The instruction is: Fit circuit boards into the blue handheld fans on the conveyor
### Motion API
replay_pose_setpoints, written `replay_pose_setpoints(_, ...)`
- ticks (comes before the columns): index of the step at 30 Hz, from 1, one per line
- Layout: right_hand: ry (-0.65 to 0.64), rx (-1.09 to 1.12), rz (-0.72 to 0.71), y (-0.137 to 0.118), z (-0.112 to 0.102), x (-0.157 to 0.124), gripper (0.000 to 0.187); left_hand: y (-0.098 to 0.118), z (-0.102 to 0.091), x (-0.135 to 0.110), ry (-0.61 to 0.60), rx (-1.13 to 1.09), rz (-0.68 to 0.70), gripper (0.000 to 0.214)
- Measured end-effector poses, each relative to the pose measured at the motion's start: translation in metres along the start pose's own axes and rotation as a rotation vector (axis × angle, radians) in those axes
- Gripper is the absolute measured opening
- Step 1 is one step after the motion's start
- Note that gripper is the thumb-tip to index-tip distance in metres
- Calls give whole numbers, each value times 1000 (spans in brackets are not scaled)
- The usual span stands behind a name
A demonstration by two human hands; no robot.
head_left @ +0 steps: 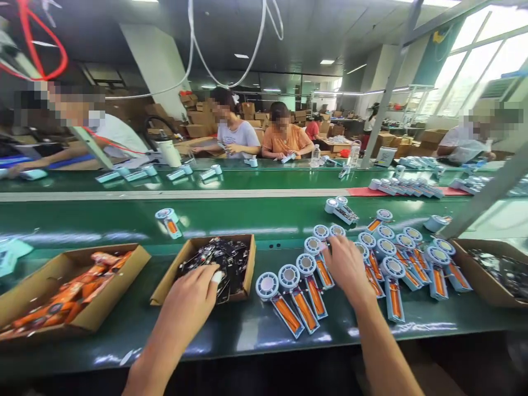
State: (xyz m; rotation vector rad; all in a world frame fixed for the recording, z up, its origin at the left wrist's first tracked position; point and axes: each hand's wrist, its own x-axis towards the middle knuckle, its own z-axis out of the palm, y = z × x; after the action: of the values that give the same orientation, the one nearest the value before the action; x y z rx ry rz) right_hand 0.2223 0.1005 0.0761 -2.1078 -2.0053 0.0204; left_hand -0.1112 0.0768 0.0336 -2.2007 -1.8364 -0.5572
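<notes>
My left hand (192,291) reaches over the near side of a cardboard box of black circuit boards (231,258). Its fingers are curled together, with a white cover on one tip; whatever they pinch is hidden. My right hand (346,264) is closed at a light-blue handheld fan (337,231), and covers that fan's handle. Around it lie several more fans with round heads and open handles showing orange cells, such as the fan (267,286) at the left of the group and another fan (394,269) right of my wrist.
A cardboard box of orange battery cells (78,291) stands at the left, and another box of dark parts (499,269) at the right. One fan (168,221) lies on the green belt (247,214). Co-workers sit across the line. A metal post (487,192) rises at the right.
</notes>
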Motion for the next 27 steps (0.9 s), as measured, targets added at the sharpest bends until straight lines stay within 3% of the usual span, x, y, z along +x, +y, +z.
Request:
replay_pose_setpoints(1, 8, -69, -36, 2, 0, 24, 38, -6, -5, 12, -144, 28, -42, 43)
replay_pose_setpoints(4, -36, -80, -124, -1, 14, 77, 39, -13, -13, 45, -246, 56, -67, 49)
replay_pose_setpoints(8, -82, -94, -139, 0, 32, 88, 38, -4, -17, 68, -300, 74, -88, 39)
replay_pose_setpoints(10, -66, -113, -122, 5, 32, 77, 41, 2, -18, 70, -325, 89, -122, 34)
replay_pose_setpoints(13, 64, -70, -125, 8, 24, 44, 45, 7, -18, 68, -384, 78, -196, 30)
replay_pose_setpoints(16, 179, 152, -275, 2, 19, -6, 36, 6, -18, 67, -450, 21, -274, 26)
replay_pose_setpoints(18, 110, 319, -386, -7, 20, -41, 28, 2, -22, 66, -441, -30, -316, 28)
replay_pose_setpoints(22, -2, 360, -487, -30, 34, -85, 18, -7, -40, 60, -287, -150, -390, 26)
replay_pose_setpoints(27, -27, 195, -437, -51, 53, -80, 16, -2, -57, 43, 22, -366, -493, 32)
